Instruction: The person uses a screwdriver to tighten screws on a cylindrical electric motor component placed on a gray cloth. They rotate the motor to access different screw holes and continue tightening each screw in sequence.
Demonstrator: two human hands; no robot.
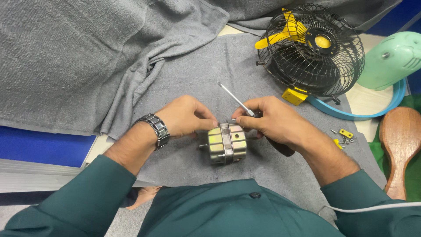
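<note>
1. Green shirt (245, 210) sits nearest us; just beyond it the metal motor (226, 143) rests on the grey towel (193, 74).
2. We judge the motor heavy, rigid and slick; its flat sides offer the best hold.
3. Our left hand (186, 116) pinches its casing; our right hand (276, 120) is closed around a screwdriver (237, 100).
4. Caged fan (312, 49), loose screws (344, 137) and wooden brush (400, 149) lie right, well apart.

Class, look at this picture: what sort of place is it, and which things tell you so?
Probably a small repair bench: a caged fan stands apart from its motor, loose screws lie on a grey towel.
</note>
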